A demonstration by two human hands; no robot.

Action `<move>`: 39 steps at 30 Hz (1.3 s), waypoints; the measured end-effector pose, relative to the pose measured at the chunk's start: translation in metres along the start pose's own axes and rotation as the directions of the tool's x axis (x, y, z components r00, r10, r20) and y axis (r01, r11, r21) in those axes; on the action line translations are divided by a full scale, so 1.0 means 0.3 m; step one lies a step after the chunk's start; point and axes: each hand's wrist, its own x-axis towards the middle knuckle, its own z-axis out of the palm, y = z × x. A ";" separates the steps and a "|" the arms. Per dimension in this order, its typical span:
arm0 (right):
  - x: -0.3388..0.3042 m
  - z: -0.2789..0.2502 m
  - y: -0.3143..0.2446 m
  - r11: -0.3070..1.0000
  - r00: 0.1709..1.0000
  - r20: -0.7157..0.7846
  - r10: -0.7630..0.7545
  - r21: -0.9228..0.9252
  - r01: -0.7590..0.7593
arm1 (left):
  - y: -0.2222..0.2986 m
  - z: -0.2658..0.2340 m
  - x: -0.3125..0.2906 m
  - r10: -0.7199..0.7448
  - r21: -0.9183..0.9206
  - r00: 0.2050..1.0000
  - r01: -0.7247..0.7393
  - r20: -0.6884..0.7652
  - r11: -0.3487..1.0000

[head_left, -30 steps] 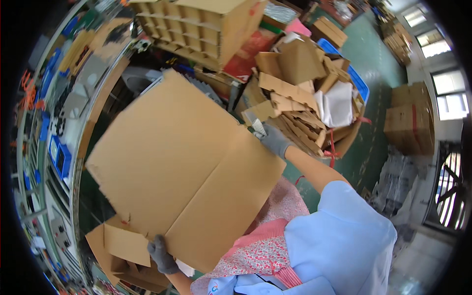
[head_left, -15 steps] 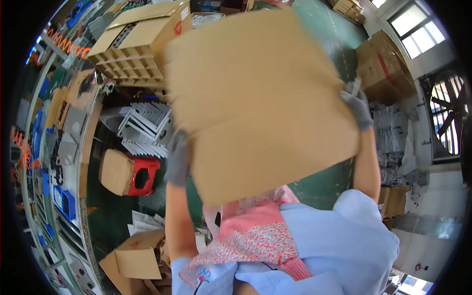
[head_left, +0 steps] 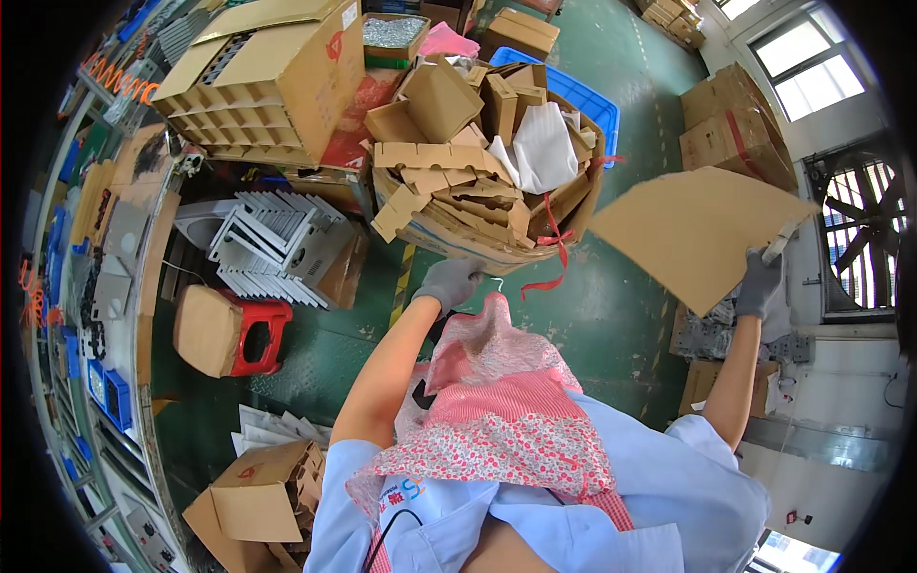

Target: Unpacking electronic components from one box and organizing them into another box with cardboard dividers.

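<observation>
At centre, the left hand [head_left: 451, 283] no longer holds the cardboard [head_left: 702, 229]; I cannot tell if this hand is closed. At middle right, the right hand [head_left: 758, 284] alone grips the cardboard, with a pale object [head_left: 784, 237] hard to recognise.

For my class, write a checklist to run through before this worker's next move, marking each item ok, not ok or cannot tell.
1. Cardboard sheet held in the right hand: ok, at its edge.
2. Left hand on the sheet: not ok, apart from it, near the large carton.
3. Left hand empty: cannot tell, its fingers are partly hidden.
4. Both hands gloved: ok, in grey.
5. Carton not overfilled: not ok, scraps heap above its rim.
6. Red ribbon tucked in: not ok, it hangs outside the carton.
</observation>
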 end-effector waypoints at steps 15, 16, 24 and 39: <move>0.075 0.039 -0.533 0.977 0.988 0.154 -0.030 -0.202 0.061 | -0.255 -0.052 0.589 0.075 0.099 0.957 -0.106 0.279 0.989; 0.079 0.042 -0.560 0.969 0.987 0.152 -0.061 -0.229 0.095 | -0.264 -0.048 0.620 0.035 0.001 0.956 -0.037 0.293 0.999; -0.023 0.342 -0.470 0.932 0.951 0.165 -0.262 -0.212 0.294 | -0.472 0.036 0.766 0.052 0.127 0.885 -0.123 0.462 0.984; -0.116 0.535 -0.013 0.982 0.858 0.493 -0.141 0.178 0.059 | -0.506 -0.078 0.655 -0.336 -0.921 0.862 0.388 0.379 -0.043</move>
